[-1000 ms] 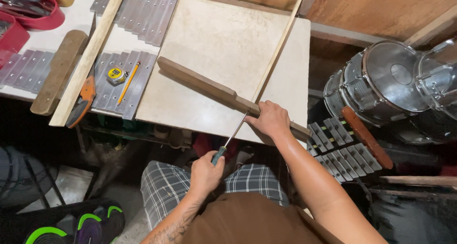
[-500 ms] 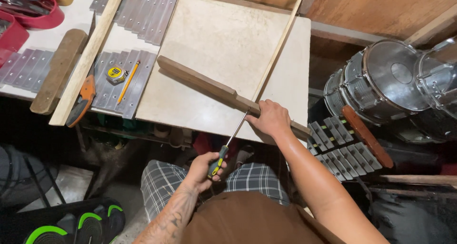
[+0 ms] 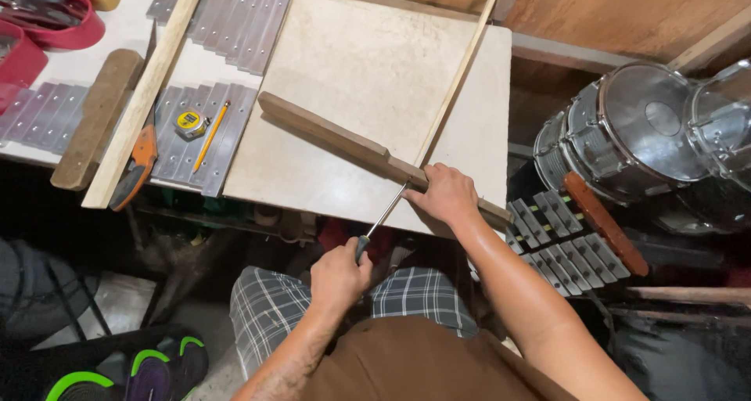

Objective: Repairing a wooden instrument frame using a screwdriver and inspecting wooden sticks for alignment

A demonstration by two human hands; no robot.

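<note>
here: yellow round tape measure (image 3: 188, 122) with a dark label patch on its face, lying on grey metal bars (image 3: 205, 139), well left of both hands; yellow pencil (image 3: 210, 135) just beside it. left hand (image 3: 338, 275), fingers wrapped tight round the dark handle of a screwdriver (image 3: 382, 218), below the bench (image 3: 368, 88) edge. shaft slants up and right to the brown wooden bar (image 3: 356, 147). right hand (image 3: 446, 194), fingers curled and pressed down on that bar's near end, at the bench's front edge. pale thin wooden strip (image 3: 458, 76) runs up from the right hand.
</note>
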